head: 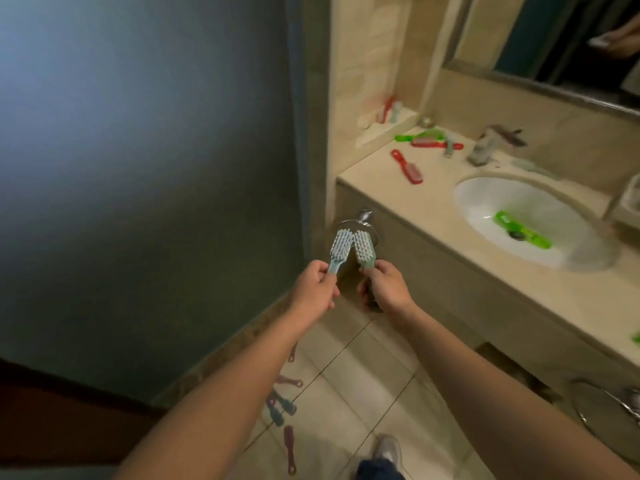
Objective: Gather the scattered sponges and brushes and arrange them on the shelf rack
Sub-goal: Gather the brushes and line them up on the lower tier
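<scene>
Gripping one pale blue brush [98, 249] in the left hand [313, 289] and a green-backed brush [468, 250] in the right hand [388, 287], the person touches their bristle heads together left of the table [398, 199].

I see two pale blue plastic brushes [110, 249] with stiff white bristles, their handles smooth and slightly glossy. The desk [415, 199] looks like polished beige stone, smooth with a soft sheen. The sink [498, 202] is glossy white ceramic. In it lies a green brush [521, 229] of shiny, translucent plastic. The red brush [407, 166] on the desk is the same glossy plastic. The tap [485, 147] and the towel ring [360, 223] are bright polished metal. The floor [363, 393] is smooth pale tile, glossy enough to reflect. The wall [138, 168] to my left is matt grey-green, with no visible texture.
</scene>
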The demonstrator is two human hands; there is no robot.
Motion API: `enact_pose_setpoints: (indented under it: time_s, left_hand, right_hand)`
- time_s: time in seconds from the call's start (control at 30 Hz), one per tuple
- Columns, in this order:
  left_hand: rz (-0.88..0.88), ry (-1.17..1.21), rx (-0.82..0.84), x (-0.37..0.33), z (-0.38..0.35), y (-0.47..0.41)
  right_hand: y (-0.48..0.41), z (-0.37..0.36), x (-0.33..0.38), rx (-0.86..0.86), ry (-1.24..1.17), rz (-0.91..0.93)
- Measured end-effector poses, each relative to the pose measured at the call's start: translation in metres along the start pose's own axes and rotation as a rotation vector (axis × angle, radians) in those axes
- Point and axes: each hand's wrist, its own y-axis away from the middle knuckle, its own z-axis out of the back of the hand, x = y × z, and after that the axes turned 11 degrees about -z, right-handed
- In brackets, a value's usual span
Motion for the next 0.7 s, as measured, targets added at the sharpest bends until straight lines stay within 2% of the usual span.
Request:
enact_pose_setpoints:
  time_s: [0.27,0.7]
  left_hand:
    - [-0.101,0.033,0.254,-0.098,-0.112,-0.051]
    - [-0.212,0.027,0.492,-0.201,-0.289,-0.106]
  right_hand:
    - [-0.013,0.146,0.023,-0.223,-0.193,0.02]
    - [-0.026,0.342,0.025,-0.461,-0.321,0.005]
